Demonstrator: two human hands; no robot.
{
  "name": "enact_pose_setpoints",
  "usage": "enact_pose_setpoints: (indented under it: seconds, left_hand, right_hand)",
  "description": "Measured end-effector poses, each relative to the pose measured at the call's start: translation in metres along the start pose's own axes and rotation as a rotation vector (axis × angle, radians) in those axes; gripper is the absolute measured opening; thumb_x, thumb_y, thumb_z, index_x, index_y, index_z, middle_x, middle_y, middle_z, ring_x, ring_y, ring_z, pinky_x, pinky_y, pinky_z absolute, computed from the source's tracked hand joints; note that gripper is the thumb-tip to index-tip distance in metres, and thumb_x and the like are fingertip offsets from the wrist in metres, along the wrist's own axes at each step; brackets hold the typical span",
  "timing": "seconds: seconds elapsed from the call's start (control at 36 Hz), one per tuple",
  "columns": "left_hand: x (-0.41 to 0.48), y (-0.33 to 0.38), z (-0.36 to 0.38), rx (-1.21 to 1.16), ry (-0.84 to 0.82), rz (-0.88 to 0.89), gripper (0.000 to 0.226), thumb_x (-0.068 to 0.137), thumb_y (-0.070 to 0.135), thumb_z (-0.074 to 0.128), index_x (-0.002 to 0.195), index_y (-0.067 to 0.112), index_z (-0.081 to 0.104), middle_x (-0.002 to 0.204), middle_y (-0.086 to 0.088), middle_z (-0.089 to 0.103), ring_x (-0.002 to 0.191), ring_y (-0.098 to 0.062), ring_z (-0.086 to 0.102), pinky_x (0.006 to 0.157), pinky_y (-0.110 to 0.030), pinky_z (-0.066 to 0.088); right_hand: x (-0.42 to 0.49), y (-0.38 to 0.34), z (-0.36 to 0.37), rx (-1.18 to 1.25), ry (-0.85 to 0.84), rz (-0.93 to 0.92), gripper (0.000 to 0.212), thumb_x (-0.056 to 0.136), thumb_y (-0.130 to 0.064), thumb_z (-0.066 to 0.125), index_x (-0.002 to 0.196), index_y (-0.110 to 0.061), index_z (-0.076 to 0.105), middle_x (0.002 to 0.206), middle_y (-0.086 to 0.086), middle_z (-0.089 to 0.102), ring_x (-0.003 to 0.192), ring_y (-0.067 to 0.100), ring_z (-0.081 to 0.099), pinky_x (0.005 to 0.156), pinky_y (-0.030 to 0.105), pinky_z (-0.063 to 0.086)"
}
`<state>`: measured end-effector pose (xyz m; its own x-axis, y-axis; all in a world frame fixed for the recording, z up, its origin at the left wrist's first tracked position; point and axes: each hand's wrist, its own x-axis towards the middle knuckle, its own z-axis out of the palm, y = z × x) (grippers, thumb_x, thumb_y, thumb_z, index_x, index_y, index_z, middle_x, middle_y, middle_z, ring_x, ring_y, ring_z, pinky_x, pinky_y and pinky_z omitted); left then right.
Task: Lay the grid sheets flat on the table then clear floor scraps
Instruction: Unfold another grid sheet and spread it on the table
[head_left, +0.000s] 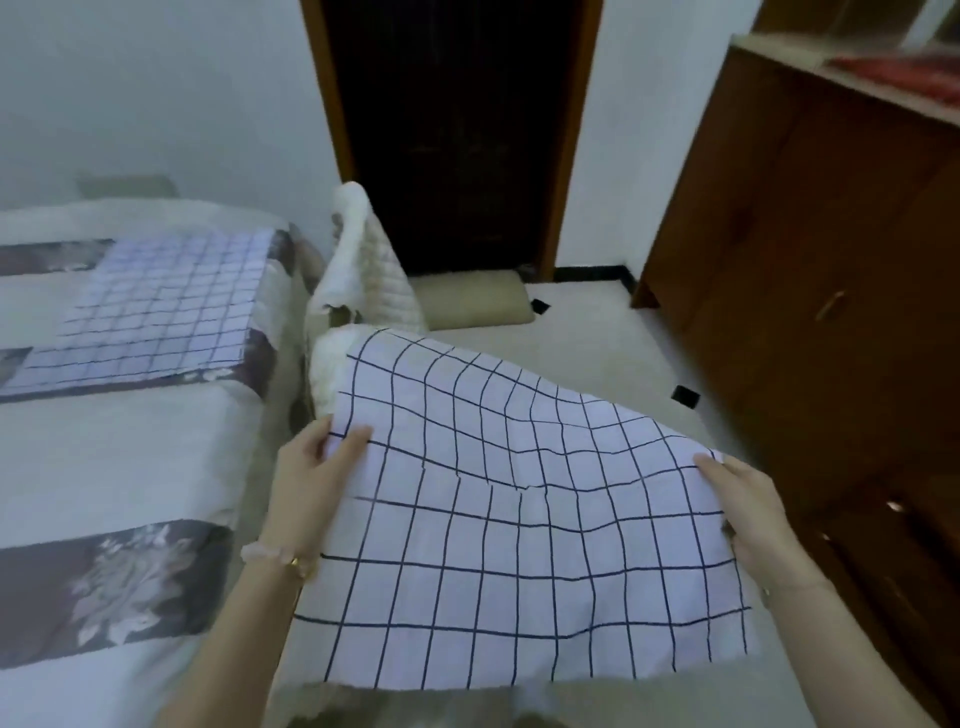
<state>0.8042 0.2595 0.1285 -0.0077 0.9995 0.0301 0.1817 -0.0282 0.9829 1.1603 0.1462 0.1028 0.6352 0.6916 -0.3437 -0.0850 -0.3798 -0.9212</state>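
Both hands hold one grid sheet (524, 509) in the air, over the floor beside the table (130, 457) — the left hand (311, 483) pinches its left edge, thumb on top, and the right hand (753, 514) grips the right edge. The sheet sags and ripples between them. A second grid sheet (156, 306) lies flat on the table's patterned cover (further back, left). Two dark scraps (685, 396) sit on the pale floor (571, 338) — near the wooden cabinet (805, 260).
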Motion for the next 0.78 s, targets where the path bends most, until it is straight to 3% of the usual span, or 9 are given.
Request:
enact_pose_setpoints:
  seconds: [0.06, 0.11, 0.25, 0.33, 0.39, 0.5, 0.61, 0.72, 0.78]
  left_hand:
    - [0.015, 0.013, -0.007, 0.013, 0.137, -0.001, 0.010, 0.087, 0.021, 0.063, 0.078, 0.018, 0.065, 0.073, 0.005, 0.061, 0.075, -0.013, 0.055, 0.071, -0.029, 0.046]
    - [0.029, 0.024, -0.023, -0.022, 0.250, -0.002, 0.007, 0.087, 0.020, 0.063, 0.082, 0.018, 0.067, 0.082, -0.001, 0.066, 0.081, -0.016, 0.059, 0.076, -0.033, 0.048]
    - [0.049, 0.025, -0.082, -0.036, 0.501, 0.002, 0.017, 0.084, 0.023, 0.066, 0.075, 0.010, 0.060, 0.075, -0.007, 0.055, 0.074, -0.015, 0.049, 0.069, -0.033, 0.040]
    - [0.049, 0.016, -0.123, -0.045, 0.646, -0.041, 0.038, 0.074, 0.038, 0.067, 0.080, 0.001, 0.059, 0.081, -0.011, 0.054, 0.079, -0.019, 0.049, 0.073, -0.038, 0.040]
    - [0.047, 0.002, -0.148, -0.036, 0.753, -0.098, 0.046, 0.072, 0.042, 0.067, 0.080, -0.001, 0.056, 0.081, -0.011, 0.054, 0.079, -0.020, 0.050, 0.075, -0.039, 0.041]
    - [0.039, -0.024, -0.186, -0.014, 0.913, -0.223, 0.016, 0.082, 0.030, 0.066, 0.070, 0.020, 0.063, 0.082, -0.009, 0.062, 0.081, -0.022, 0.057, 0.079, -0.041, 0.046]
    - [0.020, -0.048, -0.215, 0.002, 1.051, -0.313, 0.018, 0.089, 0.017, 0.060, 0.075, 0.027, 0.063, 0.077, 0.001, 0.062, 0.077, -0.018, 0.058, 0.078, -0.034, 0.046]
    - [0.000, -0.070, -0.240, -0.027, 1.151, -0.440, 0.013, 0.090, 0.015, 0.059, 0.079, 0.019, 0.065, 0.081, -0.004, 0.065, 0.086, -0.025, 0.060, 0.076, -0.033, 0.048]
    - [-0.013, -0.076, -0.248, -0.053, 1.198, -0.490, 0.015, 0.090, 0.022, 0.059, 0.089, 0.009, 0.065, 0.091, -0.015, 0.067, 0.092, -0.031, 0.062, 0.077, -0.036, 0.050]
  right_hand:
    - [0.032, -0.040, 0.030, 0.000, -0.080, -0.058, 0.015, 0.093, -0.021, 0.054, 0.085, -0.019, 0.066, 0.091, 0.007, 0.069, 0.083, 0.023, 0.063, 0.080, 0.035, 0.049]
    - [0.062, -0.076, 0.065, 0.008, -0.157, -0.128, 0.017, 0.094, -0.017, 0.053, 0.082, -0.022, 0.064, 0.089, 0.001, 0.068, 0.080, 0.017, 0.063, 0.075, 0.030, 0.050]
    - [0.113, -0.142, 0.167, -0.007, -0.390, -0.237, 0.014, 0.093, -0.021, 0.055, 0.101, -0.015, 0.064, 0.091, 0.002, 0.067, 0.082, 0.017, 0.064, 0.077, 0.031, 0.052]
    - [0.118, -0.164, 0.239, -0.034, -0.560, -0.303, 0.011, 0.093, -0.019, 0.055, 0.089, -0.017, 0.065, 0.093, 0.007, 0.067, 0.084, 0.022, 0.063, 0.078, 0.035, 0.052]
    - [0.117, -0.169, 0.285, -0.058, -0.651, -0.344, 0.012, 0.093, -0.016, 0.054, 0.087, -0.017, 0.065, 0.088, 0.005, 0.066, 0.079, 0.020, 0.061, 0.070, 0.030, 0.053]
    - [0.107, -0.167, 0.369, -0.096, -0.806, -0.353, 0.014, 0.094, -0.015, 0.054, 0.101, -0.009, 0.064, 0.090, 0.005, 0.067, 0.081, 0.018, 0.062, 0.074, 0.031, 0.051]
    - [0.091, -0.157, 0.442, -0.220, -0.943, -0.367, 0.015, 0.093, -0.015, 0.055, 0.081, -0.015, 0.065, 0.076, 0.002, 0.068, 0.071, 0.017, 0.063, 0.057, 0.020, 0.054]
    - [0.069, -0.145, 0.510, -0.339, -1.074, -0.413, 0.026, 0.091, -0.019, 0.057, 0.080, 0.004, 0.058, 0.069, 0.005, 0.060, 0.064, 0.017, 0.056, 0.059, 0.023, 0.047]
    - [0.054, -0.139, 0.539, -0.369, -1.143, -0.409, 0.022, 0.092, -0.017, 0.055, 0.078, 0.000, 0.055, 0.059, 0.001, 0.054, 0.056, 0.014, 0.051, 0.051, 0.018, 0.042]
